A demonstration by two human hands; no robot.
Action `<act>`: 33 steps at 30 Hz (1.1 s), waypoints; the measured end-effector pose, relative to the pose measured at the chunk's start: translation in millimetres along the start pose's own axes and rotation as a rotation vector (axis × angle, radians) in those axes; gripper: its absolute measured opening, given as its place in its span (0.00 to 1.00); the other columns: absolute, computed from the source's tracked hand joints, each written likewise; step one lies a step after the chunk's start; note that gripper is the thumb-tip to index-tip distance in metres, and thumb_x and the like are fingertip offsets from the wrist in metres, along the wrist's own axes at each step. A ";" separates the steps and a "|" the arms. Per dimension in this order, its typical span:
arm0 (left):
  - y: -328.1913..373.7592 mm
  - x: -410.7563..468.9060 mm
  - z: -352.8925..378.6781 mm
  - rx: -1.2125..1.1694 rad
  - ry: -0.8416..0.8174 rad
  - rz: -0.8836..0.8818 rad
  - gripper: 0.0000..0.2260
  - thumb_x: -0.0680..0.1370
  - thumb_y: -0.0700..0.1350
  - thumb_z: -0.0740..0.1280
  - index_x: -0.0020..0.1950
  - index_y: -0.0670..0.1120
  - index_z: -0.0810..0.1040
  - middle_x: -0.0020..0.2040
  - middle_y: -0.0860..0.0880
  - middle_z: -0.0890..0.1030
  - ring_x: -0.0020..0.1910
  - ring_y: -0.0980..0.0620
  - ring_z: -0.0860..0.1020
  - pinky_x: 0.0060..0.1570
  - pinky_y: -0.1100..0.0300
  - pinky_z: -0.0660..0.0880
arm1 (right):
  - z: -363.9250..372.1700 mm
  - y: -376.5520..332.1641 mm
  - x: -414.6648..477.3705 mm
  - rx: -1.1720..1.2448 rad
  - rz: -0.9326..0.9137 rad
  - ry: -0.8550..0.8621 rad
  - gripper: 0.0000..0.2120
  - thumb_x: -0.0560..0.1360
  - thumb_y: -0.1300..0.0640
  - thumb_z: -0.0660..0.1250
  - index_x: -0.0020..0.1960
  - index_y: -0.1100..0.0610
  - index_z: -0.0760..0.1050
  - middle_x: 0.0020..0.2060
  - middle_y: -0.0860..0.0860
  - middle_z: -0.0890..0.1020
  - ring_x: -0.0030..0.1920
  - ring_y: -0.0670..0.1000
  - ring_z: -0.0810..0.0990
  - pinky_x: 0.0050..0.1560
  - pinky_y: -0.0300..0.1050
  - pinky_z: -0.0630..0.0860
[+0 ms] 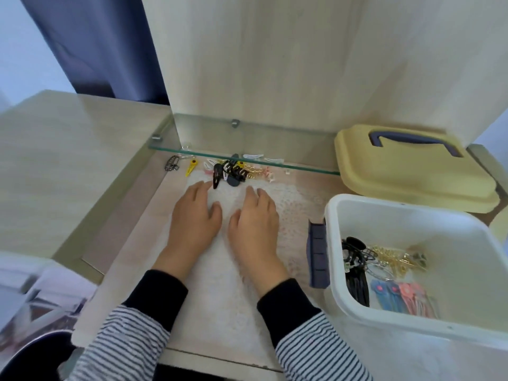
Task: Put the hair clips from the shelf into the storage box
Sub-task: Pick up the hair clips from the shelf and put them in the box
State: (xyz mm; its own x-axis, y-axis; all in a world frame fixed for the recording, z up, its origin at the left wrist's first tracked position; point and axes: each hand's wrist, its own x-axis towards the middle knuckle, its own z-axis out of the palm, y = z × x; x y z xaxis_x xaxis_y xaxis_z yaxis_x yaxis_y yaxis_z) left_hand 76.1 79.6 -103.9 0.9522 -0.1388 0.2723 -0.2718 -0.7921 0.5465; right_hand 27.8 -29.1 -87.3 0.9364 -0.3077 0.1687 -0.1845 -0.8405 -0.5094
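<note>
both hands lie flat and palm down on the white lace mat (220, 270), the left hand (192, 215) beside the right hand (254, 215), fingers nearly straight and holding nothing. their fingertips point toward the hair clips (228, 173), and the left hand ends just beside a black snap clip (216, 176). i judge this is a pause before the next pick, with the hands placed near so that the reach is short.

the hair clips not yet collected make a small row at the far end of the mat, right at the front edge of the glass shelf (297, 166). a black claw clip (237, 169) is in the middle and a yellow clip (190, 167) is to the left. whether they rest on the glass or on the board under it, i cannot tell.

the white storage box (412, 215) stands open on the right, near the right hand, so a clip can go in with one short move. several clips (384, 268) lie already on its bottom, so the task seems partly done. its yellow lid (412, 177) is put behind it, out of the way. a pale wooden surface (68, 160) lies to the left.
</note>
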 end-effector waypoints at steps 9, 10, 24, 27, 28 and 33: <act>-4.0 16.6 10.6 0.242 0.035 -0.014 0.21 0.77 0.50 0.58 0.70 0.51 0.71 0.70 0.49 0.72 0.67 0.47 0.70 0.63 0.49 0.64 | 18.9 -0.2 47.6 -0.115 0.004 0.165 0.25 0.77 0.50 0.62 0.72 0.47 0.61 0.69 0.54 0.68 0.62 0.57 0.70 0.54 0.52 0.68; -5.9 16.4 11.5 0.232 0.041 -0.013 0.20 0.77 0.50 0.59 0.69 0.50 0.73 0.69 0.49 0.73 0.67 0.47 0.70 0.63 0.49 0.64 | 20.8 0.1 50.4 -0.122 -0.002 0.176 0.23 0.77 0.50 0.62 0.71 0.47 0.63 0.68 0.54 0.69 0.62 0.57 0.70 0.53 0.52 0.68; -12.2 15.8 7.5 0.014 0.197 0.020 0.09 0.71 0.47 0.71 0.36 0.49 0.72 0.38 0.53 0.77 0.39 0.49 0.76 0.41 0.52 0.74 | 22.7 7.2 47.7 0.339 -0.111 0.422 0.08 0.68 0.60 0.66 0.45 0.59 0.70 0.39 0.49 0.73 0.38 0.50 0.72 0.36 0.44 0.71; -11.2 15.5 7.9 0.048 0.174 0.012 0.05 0.71 0.46 0.69 0.45 0.49 0.75 0.45 0.52 0.79 0.46 0.47 0.77 0.48 0.52 0.70 | 22.7 7.6 46.0 0.365 -0.097 0.389 0.07 0.69 0.62 0.66 0.45 0.59 0.69 0.38 0.49 0.71 0.35 0.49 0.70 0.33 0.41 0.67; -10.2 14.4 8.3 0.070 0.164 0.018 0.08 0.71 0.46 0.68 0.49 0.49 0.76 0.49 0.51 0.79 0.50 0.47 0.77 0.50 0.52 0.69 | 23.0 7.9 45.8 0.366 -0.092 0.368 0.08 0.70 0.62 0.65 0.46 0.59 0.69 0.38 0.50 0.73 0.35 0.50 0.71 0.33 0.41 0.67; -7.8 12.0 8.6 0.163 0.093 0.027 0.22 0.70 0.48 0.59 0.64 0.54 0.76 0.58 0.49 0.75 0.60 0.47 0.73 0.59 0.49 0.65 | 20.9 7.4 45.6 0.395 -0.078 0.332 0.10 0.69 0.62 0.66 0.48 0.58 0.67 0.39 0.52 0.74 0.38 0.52 0.73 0.34 0.44 0.71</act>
State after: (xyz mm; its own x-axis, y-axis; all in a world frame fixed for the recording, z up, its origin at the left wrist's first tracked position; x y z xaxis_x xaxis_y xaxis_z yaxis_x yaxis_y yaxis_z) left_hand 90.9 79.0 -111.7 0.9257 -0.1117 0.3614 -0.2636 -0.8758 0.4045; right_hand 75.3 -40.1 -101.0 0.7856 -0.4299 0.4449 0.0686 -0.6542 -0.7532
